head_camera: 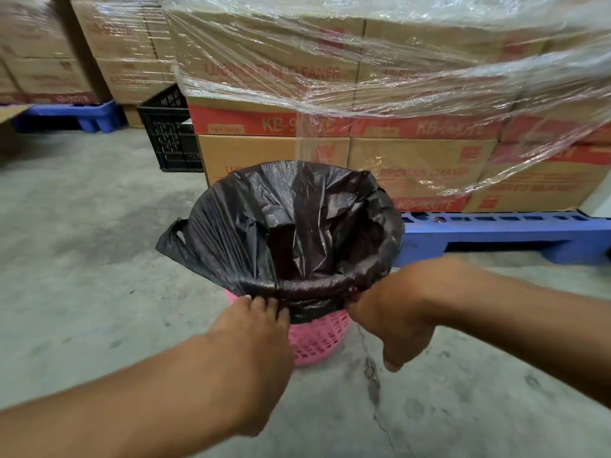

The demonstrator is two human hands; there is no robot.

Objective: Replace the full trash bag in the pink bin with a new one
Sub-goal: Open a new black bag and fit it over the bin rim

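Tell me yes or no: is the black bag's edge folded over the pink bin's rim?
Yes: the black bag is open and folded over the rim of the pink bin, with both hands gripping its near edge.

Your shot was evenly lit, soft daylight-ish, nothing dim and no hard shadows on the concrete floor (82,259). The stretch wrap (413,77) over the cardboard boxes (271,150) threw white glare streaks, so the red print underneath was hard to read. The whole frame was a bit soft with motion blur, worst on the box stacks at top left. Your wide lens bowed the edges, and your forearms looked stretched near the bottom corners. The black bag (297,226) showed dull highlights on its creases.
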